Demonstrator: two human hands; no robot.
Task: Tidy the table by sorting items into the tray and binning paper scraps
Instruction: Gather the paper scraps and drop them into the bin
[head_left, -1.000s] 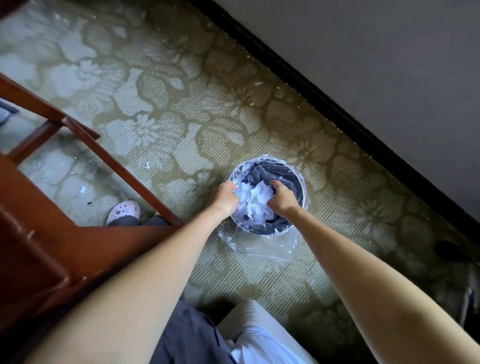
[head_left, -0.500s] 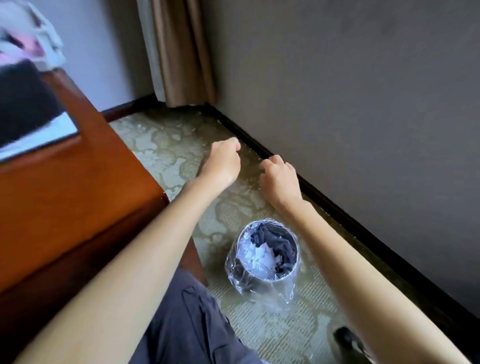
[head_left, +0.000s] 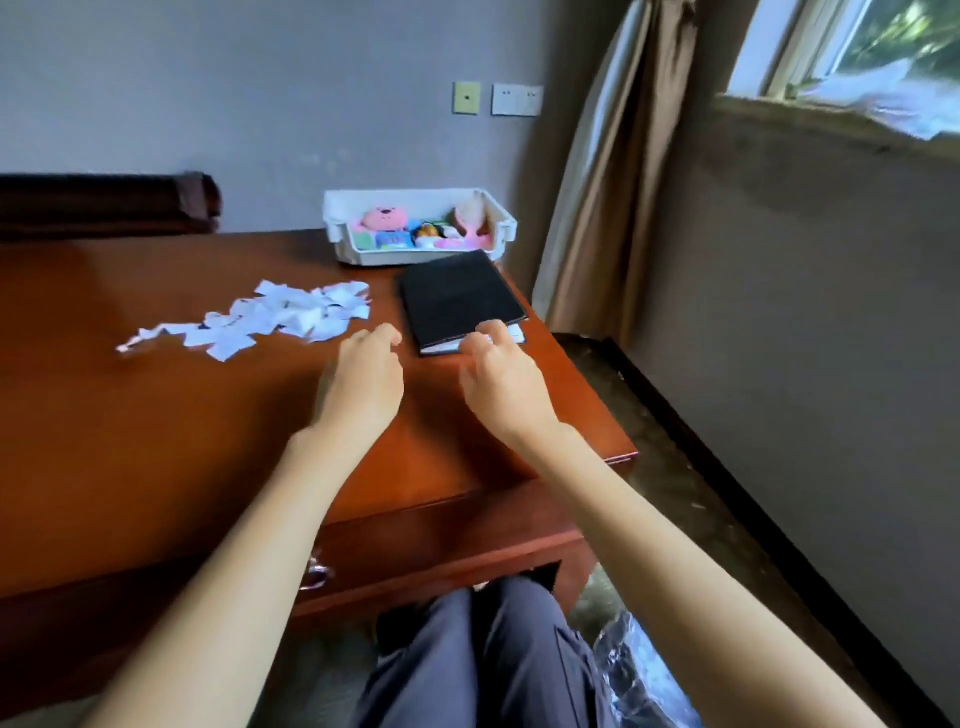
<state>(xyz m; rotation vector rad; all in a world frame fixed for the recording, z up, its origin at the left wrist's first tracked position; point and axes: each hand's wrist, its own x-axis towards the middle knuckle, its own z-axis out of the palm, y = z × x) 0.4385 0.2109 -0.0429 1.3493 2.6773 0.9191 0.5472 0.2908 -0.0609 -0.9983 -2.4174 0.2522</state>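
Presently both grips are empty: left hand and right hand hover over the desk, fingers loosely curled; the right one reaches the black notebook at its near edge, contact uncertain; risk: the paper scraps, heaped mid-desk beyond the left hand, are light; a hasty sweep would scatter them to the floor; count: one tray at the far edge, one notebook, one scrap heap, pieces uncountable.

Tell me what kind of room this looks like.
Probably a hotel room or bedroom: a wooden desk with a drawer stands against the wall, a long curtain hangs beside a window, and wall plates sit above the desk.
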